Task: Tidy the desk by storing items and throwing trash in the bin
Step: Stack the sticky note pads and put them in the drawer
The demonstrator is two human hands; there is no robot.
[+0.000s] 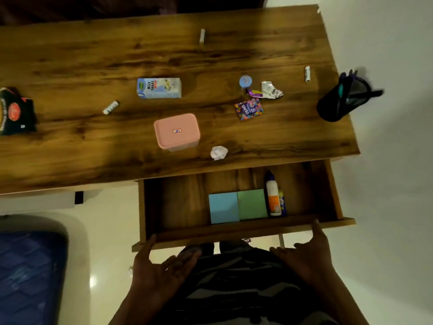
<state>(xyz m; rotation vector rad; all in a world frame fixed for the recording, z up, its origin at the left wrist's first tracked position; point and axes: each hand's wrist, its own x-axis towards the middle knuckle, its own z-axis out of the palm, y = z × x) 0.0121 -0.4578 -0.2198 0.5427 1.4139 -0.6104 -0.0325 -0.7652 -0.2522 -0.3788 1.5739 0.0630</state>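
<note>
The wooden desk [70, 66] has its drawer [234, 232] pulled out, holding blue and green sticky notes [236, 205] and a glue bottle [273, 195]. My left hand [159, 268] and my right hand [309, 256] hover open just under the drawer's front panel, thumbs touching its edge, holding nothing. On the desk lie a milkshake carton [159, 88], a pink lidded box [177, 131], a crumpled white paper ball [219, 152], a Gems packet [248, 109], a foil wrapper [269, 90], a small blue round tub [245, 81] and three small white sticks [110, 107].
A black pen holder [339, 99] with pens stands at the desk's right edge. A dark snack bag [16, 111] lies at the left edge. A blue mattress [30, 273] is at the lower left. White floor surrounds the desk.
</note>
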